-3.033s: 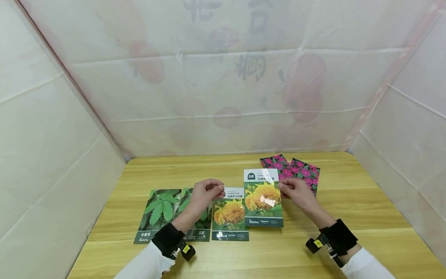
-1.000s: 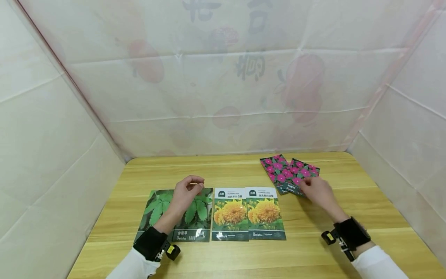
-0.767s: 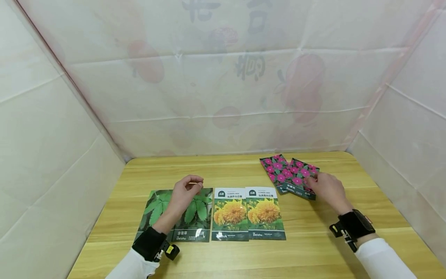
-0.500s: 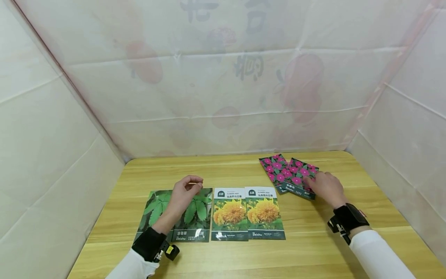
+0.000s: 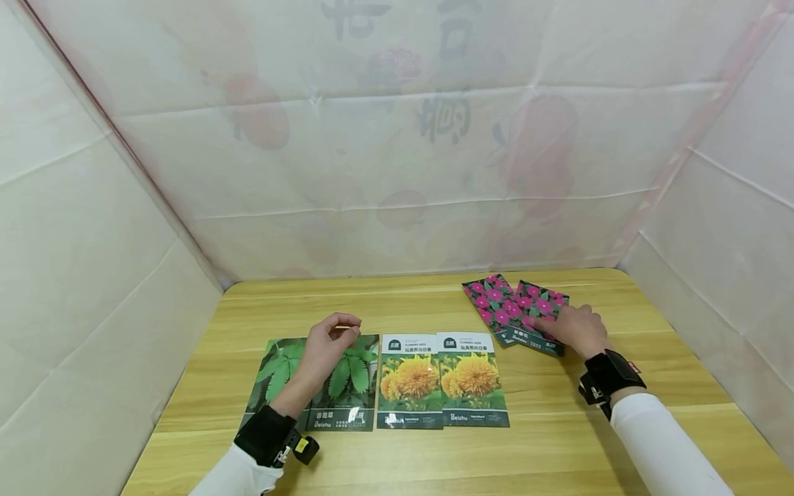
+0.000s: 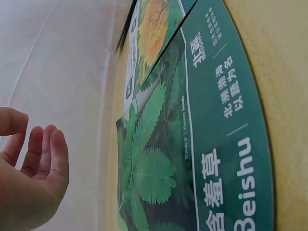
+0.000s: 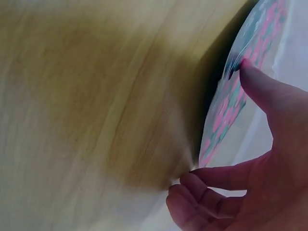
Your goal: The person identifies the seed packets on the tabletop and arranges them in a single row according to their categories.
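Note:
My right hand (image 5: 578, 329) is at the right side of a pink-flower seed packet (image 5: 538, 300), thumb on its face and fingers at its edge. In the right wrist view, this packet (image 7: 224, 118) looks bowed between thumb and fingers, near the tabletop. A second pink-flower packet (image 5: 486, 297) lies partly under it. My left hand (image 5: 325, 344) hovers over two green-leaf seed packets (image 5: 350, 375), holding nothing, its fingers loosely bent. Right of these lie two yellow-flower seed packets, the left one (image 5: 411, 379) and the right one (image 5: 474, 375), side by side with their edges meeting.
The packets lie on a wood-grain table (image 5: 422, 461). A pale printed cloth (image 5: 372, 158) hangs behind the far edge, with further cloth walls at left (image 5: 93, 275) and right (image 5: 726, 248). A camera is strapped to each wrist.
The right hand set down the second yellow-flower packet beside the first, then moved to the pink-flower packets. Its thumb has since slid left over the front one. The left hand drew back left, then stayed still.

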Motion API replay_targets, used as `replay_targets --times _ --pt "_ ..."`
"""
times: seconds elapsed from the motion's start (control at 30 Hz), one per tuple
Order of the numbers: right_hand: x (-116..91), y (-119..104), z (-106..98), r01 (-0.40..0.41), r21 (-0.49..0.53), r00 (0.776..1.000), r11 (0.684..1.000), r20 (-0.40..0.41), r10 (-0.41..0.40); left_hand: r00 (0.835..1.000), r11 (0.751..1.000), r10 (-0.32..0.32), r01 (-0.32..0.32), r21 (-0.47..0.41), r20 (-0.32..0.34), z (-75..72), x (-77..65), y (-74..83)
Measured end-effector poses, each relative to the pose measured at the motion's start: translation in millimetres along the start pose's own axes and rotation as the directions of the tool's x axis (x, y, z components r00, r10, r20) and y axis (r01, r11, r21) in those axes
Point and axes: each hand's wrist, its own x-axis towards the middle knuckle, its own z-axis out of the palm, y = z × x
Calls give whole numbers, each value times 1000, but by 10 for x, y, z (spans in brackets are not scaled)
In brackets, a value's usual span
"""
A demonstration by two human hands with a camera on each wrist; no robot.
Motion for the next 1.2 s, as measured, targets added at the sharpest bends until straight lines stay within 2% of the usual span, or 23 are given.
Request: replay_targets --times 0.33,0.67,0.87,0.97,1.07,1.2 --pt "62 137 37 35 61 998 998 -59 -32 1000 1000 -2 2 -9 12 3 -8 -15" --pt "79 233 40 45 156 998 987 -61 -35 999 1000 -14 15 -22 28 -1 -15 -26" --pt "14 326 -13 55 215 984 975 -175 -17 1000 1000 -1 1 -21 3 5 -18 -53" --pt "-13 378 -60 44 273 978 961 -206 13 1000 1000 3 -3 -10 -2 1 -22 -55" --pt "-39 403 -134 4 365 985 931 -164 60 1000 1000 5 -5 -7 -3 -11 -29 -60" --pt "-86 413 -233 -53 494 990 868 -87 110 1000 1000 3 -3 -9 -3 -20 -34 -70"
